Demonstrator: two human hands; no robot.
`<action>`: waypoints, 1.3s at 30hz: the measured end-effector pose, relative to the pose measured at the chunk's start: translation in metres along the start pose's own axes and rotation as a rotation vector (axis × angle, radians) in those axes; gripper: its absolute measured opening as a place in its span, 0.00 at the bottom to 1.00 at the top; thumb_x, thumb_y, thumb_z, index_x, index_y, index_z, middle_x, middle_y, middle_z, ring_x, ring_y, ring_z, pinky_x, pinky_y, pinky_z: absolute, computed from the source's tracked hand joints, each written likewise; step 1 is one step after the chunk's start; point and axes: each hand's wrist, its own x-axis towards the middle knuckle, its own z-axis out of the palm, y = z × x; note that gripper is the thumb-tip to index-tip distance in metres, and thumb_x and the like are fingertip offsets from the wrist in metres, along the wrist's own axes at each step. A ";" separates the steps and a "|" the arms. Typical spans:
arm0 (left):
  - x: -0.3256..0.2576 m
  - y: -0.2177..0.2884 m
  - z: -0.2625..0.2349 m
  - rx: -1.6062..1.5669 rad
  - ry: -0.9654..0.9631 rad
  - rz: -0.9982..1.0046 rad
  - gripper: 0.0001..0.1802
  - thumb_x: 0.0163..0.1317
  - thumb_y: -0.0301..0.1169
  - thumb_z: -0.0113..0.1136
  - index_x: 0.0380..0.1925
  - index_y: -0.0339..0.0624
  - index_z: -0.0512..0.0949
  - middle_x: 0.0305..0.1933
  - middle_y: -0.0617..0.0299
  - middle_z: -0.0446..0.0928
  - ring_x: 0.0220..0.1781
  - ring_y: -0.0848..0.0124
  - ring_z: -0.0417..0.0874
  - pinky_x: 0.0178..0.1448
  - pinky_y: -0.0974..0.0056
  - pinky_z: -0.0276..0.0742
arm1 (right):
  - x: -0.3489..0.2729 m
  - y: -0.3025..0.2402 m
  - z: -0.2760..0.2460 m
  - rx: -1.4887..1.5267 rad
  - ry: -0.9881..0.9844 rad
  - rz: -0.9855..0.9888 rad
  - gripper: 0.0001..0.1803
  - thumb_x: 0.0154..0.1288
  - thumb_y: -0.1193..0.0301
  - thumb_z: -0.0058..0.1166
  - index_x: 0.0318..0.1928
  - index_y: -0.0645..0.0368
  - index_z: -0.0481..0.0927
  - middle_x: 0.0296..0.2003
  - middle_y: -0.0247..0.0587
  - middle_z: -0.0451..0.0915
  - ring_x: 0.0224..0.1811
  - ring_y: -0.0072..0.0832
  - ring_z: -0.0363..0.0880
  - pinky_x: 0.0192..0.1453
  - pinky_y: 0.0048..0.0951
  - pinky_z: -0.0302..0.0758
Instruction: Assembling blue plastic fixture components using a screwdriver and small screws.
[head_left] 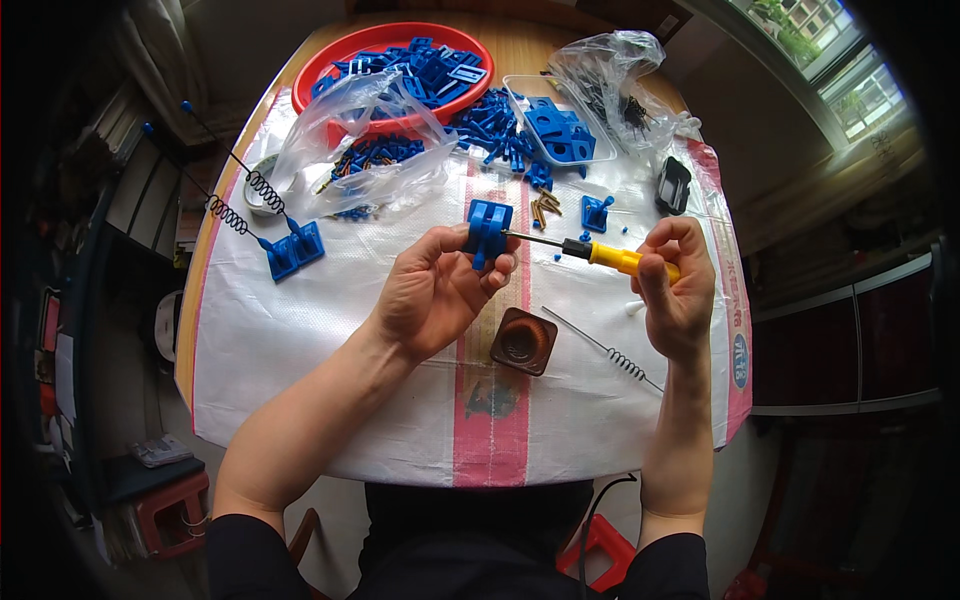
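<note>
My left hand (436,285) pinches a blue plastic bracket (487,228) above the middle of the table. In my right hand (672,285) is a screwdriver (615,258) with a yellow and black handle, its shaft lying level and its tip meeting the bracket's right side. Whether the tip sits in a screw is too small to tell. Below the hands stand a small brown square tray (523,341) and a metal spring rod (626,362). Beyond the screwdriver lie another blue bracket (596,213) and several brass-coloured screws (545,207).
A red basin (309,68) full of blue parts stands at the back. Near it are a clear bag (420,165) of small parts, a clear tub (611,150), another plastic bag (610,60) and a black tray (674,187). Blue brackets with springs (294,250) lie left.
</note>
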 end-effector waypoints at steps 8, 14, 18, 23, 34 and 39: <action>-0.002 -0.004 0.002 0.007 0.007 0.019 0.24 0.68 0.34 0.51 0.56 0.25 0.67 0.51 0.48 0.73 0.46 0.65 0.79 0.53 0.65 0.80 | 0.003 0.017 -0.019 -0.011 -0.172 0.141 0.12 0.69 0.69 0.59 0.45 0.62 0.73 0.29 0.33 0.76 0.27 0.11 0.70 0.28 0.14 0.63; -0.003 0.000 0.001 0.046 0.041 0.063 0.21 0.68 0.35 0.52 0.53 0.27 0.68 0.48 0.49 0.76 0.46 0.65 0.79 0.53 0.64 0.78 | 0.005 -0.002 0.015 -0.054 0.019 0.118 0.20 0.72 0.53 0.53 0.39 0.60 0.73 0.25 0.27 0.69 0.26 0.11 0.61 0.28 0.16 0.57; -0.002 -0.002 0.003 0.060 0.017 0.055 0.21 0.68 0.35 0.53 0.52 0.28 0.68 0.47 0.49 0.76 0.45 0.65 0.79 0.54 0.63 0.77 | 0.006 0.012 -0.014 -0.006 -0.156 0.262 0.18 0.73 0.55 0.52 0.44 0.59 0.71 0.27 0.27 0.67 0.26 0.12 0.60 0.28 0.16 0.57; -0.001 0.000 -0.004 0.107 0.024 0.093 0.23 0.69 0.34 0.51 0.56 0.27 0.67 0.51 0.47 0.75 0.47 0.64 0.81 0.55 0.63 0.79 | 0.007 0.004 -0.004 0.046 -0.107 0.290 0.23 0.71 0.49 0.51 0.40 0.59 0.72 0.23 0.26 0.65 0.26 0.12 0.60 0.30 0.16 0.58; 0.000 -0.002 0.002 0.158 0.013 0.112 0.23 0.70 0.35 0.52 0.58 0.29 0.66 0.51 0.47 0.75 0.48 0.65 0.79 0.55 0.63 0.78 | 0.009 0.012 -0.007 0.200 -0.117 0.355 0.18 0.69 0.56 0.57 0.42 0.61 0.75 0.23 0.22 0.67 0.22 0.08 0.57 0.23 0.13 0.52; -0.001 -0.001 0.005 0.182 0.002 0.116 0.22 0.70 0.34 0.51 0.57 0.30 0.65 0.50 0.48 0.75 0.48 0.65 0.77 0.55 0.63 0.77 | 0.009 0.011 0.006 0.176 -0.033 0.294 0.21 0.72 0.53 0.51 0.36 0.60 0.76 0.18 0.20 0.62 0.19 0.08 0.54 0.21 0.15 0.50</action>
